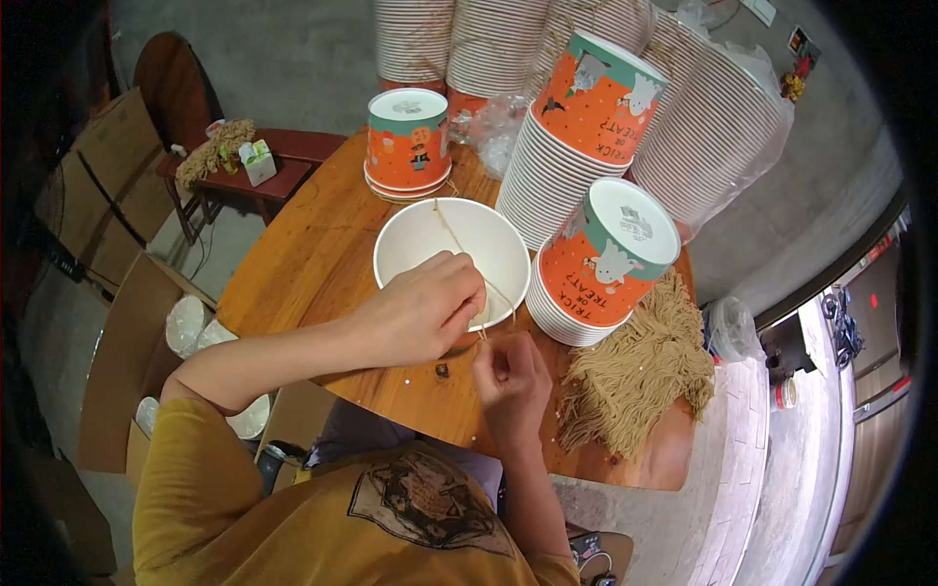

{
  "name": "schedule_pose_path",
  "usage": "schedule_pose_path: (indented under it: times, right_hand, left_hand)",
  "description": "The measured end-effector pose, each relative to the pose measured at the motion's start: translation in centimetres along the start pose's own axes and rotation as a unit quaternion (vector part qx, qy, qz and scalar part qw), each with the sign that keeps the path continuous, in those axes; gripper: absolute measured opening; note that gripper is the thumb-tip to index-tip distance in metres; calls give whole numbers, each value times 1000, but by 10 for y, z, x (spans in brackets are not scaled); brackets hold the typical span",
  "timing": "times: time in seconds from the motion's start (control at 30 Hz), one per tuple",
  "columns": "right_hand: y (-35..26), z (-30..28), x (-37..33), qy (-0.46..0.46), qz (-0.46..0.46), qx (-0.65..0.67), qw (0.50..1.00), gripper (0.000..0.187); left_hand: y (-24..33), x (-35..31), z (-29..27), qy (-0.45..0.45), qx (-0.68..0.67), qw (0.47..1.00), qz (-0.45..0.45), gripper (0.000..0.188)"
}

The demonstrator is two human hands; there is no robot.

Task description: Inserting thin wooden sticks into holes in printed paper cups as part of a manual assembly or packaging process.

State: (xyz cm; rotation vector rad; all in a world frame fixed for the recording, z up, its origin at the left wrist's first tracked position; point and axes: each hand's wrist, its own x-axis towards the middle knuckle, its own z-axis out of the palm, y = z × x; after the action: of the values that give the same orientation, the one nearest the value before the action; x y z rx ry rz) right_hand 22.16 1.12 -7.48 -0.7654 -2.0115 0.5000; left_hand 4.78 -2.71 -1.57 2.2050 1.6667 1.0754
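A white paper bucket (403, 232) stands mouth up on the wooden table in front of me. A thin tan twine (447, 227) runs from its far rim across the opening toward my left hand. That left hand (427, 307) reaches over the near rim, its fingers closed in a pinch on the twine. Just below and to the right, my right hand (515, 379) is closed, with thumb and fingers curled on a short length of twine between the two hands. The fingertips of the left hand are partly hidden.
Orange and green printed buckets (598, 264) stand upside down in stacks on the right, with another printed bucket (408, 146) behind. A heap of tan twine (640, 376) lies at the table's right edge (674, 459). An open carton (109, 391) with white buckets stands on the left.
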Motion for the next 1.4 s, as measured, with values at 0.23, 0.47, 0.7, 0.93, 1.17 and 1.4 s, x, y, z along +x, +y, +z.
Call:
schedule_pose_path:
  times: [0.23,0.47,0.7,0.93,1.17,1.4]
  right_hand:
    - [-13,-12,2,13,11,21,1000,18]
    - [-17,-18,7,15,53,106,993,12]
    - [-12,-17,-1,-8,190,270,944,21]
    - [-17,-11,5,-17,158,238,958,22]
    - [-9,-6,3,-17,119,153,981,22]
    - [-15,-12,7,-24,101,97,990,19]
  left_hand:
    - [6,4,-12,-28,-65,997,28,17]
    - [1,-2,-7,-48,-16,994,93,10]
    - [5,-2,-5,-38,-87,995,22,8]
    - [6,-3,-8,-44,-112,993,-2,8]
    - [10,-3,-11,-54,-80,995,11,9]
    - [15,-5,-10,-53,-6,998,26,9]
